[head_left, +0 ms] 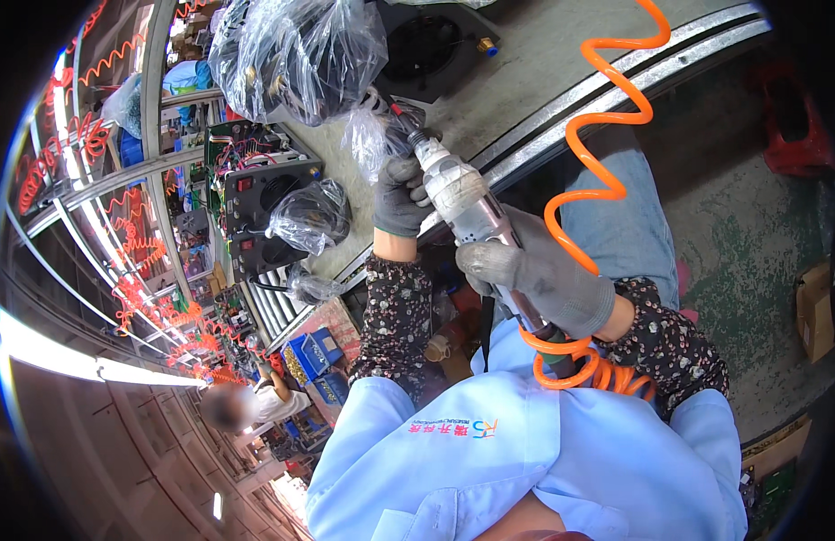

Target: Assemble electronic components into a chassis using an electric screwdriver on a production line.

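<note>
Near the bench's metal edge (697,52), the right hand's (545,278) grip encloses the driver (460,191); left hand's (403,200) grip unclear.

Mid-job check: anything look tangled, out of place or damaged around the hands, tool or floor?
The orange coiled hose bunches in loops around the tail of the power tool, by the right hand; that looks untidy and might snag, though it may be ordinary slack. The green floor looks worn and patchy. I see no spill.

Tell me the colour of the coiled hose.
The coiled hose is bright orange, seen best in the head view.
</note>
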